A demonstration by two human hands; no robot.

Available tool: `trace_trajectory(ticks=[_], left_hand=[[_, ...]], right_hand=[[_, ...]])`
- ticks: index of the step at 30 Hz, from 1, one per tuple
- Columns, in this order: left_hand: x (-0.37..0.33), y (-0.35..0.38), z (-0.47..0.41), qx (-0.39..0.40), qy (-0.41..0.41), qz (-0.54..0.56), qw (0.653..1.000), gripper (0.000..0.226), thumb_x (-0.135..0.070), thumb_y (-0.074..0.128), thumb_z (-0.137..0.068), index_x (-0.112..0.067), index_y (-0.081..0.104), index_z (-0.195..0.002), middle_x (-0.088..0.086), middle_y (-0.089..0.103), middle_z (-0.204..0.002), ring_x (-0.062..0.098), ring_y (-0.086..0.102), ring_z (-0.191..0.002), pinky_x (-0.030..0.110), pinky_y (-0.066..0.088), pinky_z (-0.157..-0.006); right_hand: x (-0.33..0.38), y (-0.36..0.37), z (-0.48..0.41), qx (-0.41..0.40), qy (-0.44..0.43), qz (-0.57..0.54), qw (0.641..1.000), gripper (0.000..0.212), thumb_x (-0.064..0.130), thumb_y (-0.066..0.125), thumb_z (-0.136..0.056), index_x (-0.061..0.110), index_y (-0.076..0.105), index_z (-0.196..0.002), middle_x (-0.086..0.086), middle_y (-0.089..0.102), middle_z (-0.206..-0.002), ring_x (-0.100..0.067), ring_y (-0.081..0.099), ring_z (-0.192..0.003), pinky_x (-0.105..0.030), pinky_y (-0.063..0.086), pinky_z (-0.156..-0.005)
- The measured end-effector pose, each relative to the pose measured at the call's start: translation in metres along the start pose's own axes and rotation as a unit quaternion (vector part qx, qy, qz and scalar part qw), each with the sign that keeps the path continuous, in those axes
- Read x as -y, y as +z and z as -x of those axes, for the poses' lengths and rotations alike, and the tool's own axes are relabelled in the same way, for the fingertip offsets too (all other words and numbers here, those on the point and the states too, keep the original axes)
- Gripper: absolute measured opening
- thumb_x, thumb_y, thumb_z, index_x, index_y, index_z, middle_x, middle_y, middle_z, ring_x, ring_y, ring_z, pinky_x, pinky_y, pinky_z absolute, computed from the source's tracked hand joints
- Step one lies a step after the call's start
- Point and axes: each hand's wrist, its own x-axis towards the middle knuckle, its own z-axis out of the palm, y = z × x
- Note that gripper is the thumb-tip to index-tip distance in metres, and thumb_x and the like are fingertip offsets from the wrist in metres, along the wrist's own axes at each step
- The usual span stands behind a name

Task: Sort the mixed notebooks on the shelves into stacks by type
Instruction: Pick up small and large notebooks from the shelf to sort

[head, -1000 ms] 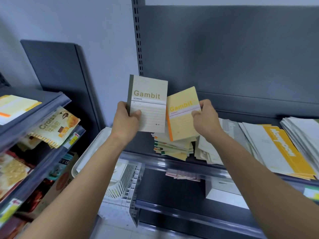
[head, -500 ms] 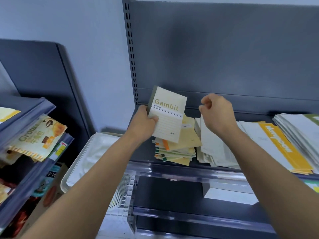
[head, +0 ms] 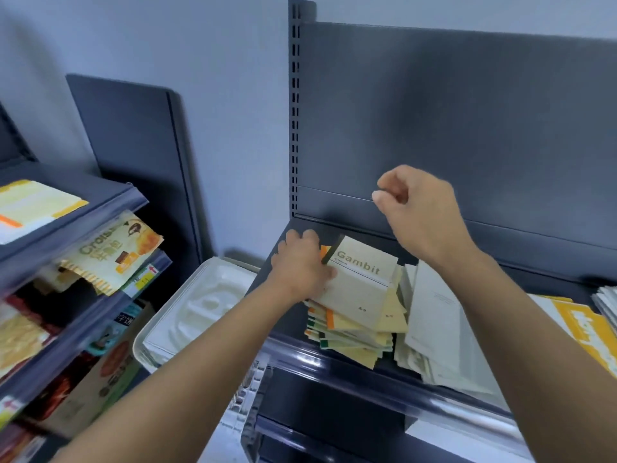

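Beige paper Gambit notebook with a dark green spine (head: pixel 359 285) lies askew atop the mixed pile of small notebooks (head: pixel 347 339), left hand (head: pixel 302 262) gripping its spine edge. Right hand (head: pixel 420 215) hovers, fingers curled, empty. Best to seat it only on green-spined matches, edges squared.

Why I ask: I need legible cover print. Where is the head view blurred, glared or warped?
Head view, centre: on the Gambit notebook gripped by the left hand, the title reads clearly but the small print does not. Head view, left edge: the snack packets are smeared by blur. Head view, lower middle: soft glare streaks the glossy shelf rail. Lighting is even, shadows faint.
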Motion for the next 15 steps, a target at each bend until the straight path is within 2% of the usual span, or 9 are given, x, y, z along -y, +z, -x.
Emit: trace_trajectory(ticks=[4,8,10,12,15], left_hand=[[0.021,-0.032,0.004,-0.124,0.003,0.085,0.989,0.037,-0.024,0.059,-0.090,-0.013,0.049,-0.124,0.008,0.046,-0.122,0.023,0.050,-0.107,0.033,0.041,-0.095],[0.056,-0.076,0.019,-0.268,-0.021,0.131,0.954,0.027,-0.020,0.057,-0.091,-0.014,0.054,-0.117,0.003,0.054,-0.109,0.013,0.050,-0.088,0.018,0.037,-0.076],[0.077,-0.098,0.028,-0.318,-0.043,0.140,0.937,0.021,-0.019,0.057,-0.090,-0.014,0.056,-0.110,0.002,0.056,-0.101,0.014,0.052,-0.086,0.019,0.038,-0.073],[0.103,-0.119,0.037,-0.362,-0.068,0.151,0.917,0.015,-0.016,0.057,-0.089,-0.014,0.057,-0.104,0.003,0.058,-0.097,0.018,0.054,-0.086,0.026,0.043,-0.076],[0.148,-0.148,0.052,-0.399,-0.110,0.154,0.897,0.017,-0.015,0.054,-0.090,-0.013,0.056,-0.106,0.002,0.057,-0.099,0.018,0.053,-0.087,0.023,0.039,-0.074]], right_hand=[[0.026,0.016,-0.016,0.027,-0.045,-0.030,0.998,0.019,0.024,0.052,-0.092,0.018,0.060,-0.108,0.003,0.062,-0.100,-0.016,0.056,-0.094,-0.032,0.045,-0.090],[0.068,0.046,-0.023,0.065,-0.104,-0.076,0.990,0.019,0.022,0.051,-0.093,0.017,0.061,-0.108,0.001,0.064,-0.099,-0.019,0.057,-0.098,-0.040,0.045,-0.093],[0.092,0.064,-0.024,0.084,-0.136,-0.087,0.983,0.020,0.022,0.051,-0.093,0.017,0.060,-0.110,0.000,0.064,-0.101,-0.019,0.057,-0.098,-0.039,0.045,-0.092],[0.118,0.081,-0.027,0.096,-0.166,-0.093,0.977,0.021,0.022,0.051,-0.093,0.015,0.060,-0.111,-0.001,0.063,-0.103,-0.019,0.057,-0.099,-0.038,0.044,-0.092],[0.162,0.111,-0.029,0.104,-0.206,-0.104,0.967,0.020,0.020,0.052,-0.093,0.013,0.060,-0.109,-0.003,0.064,-0.102,-0.021,0.056,-0.098,-0.039,0.044,-0.092]])
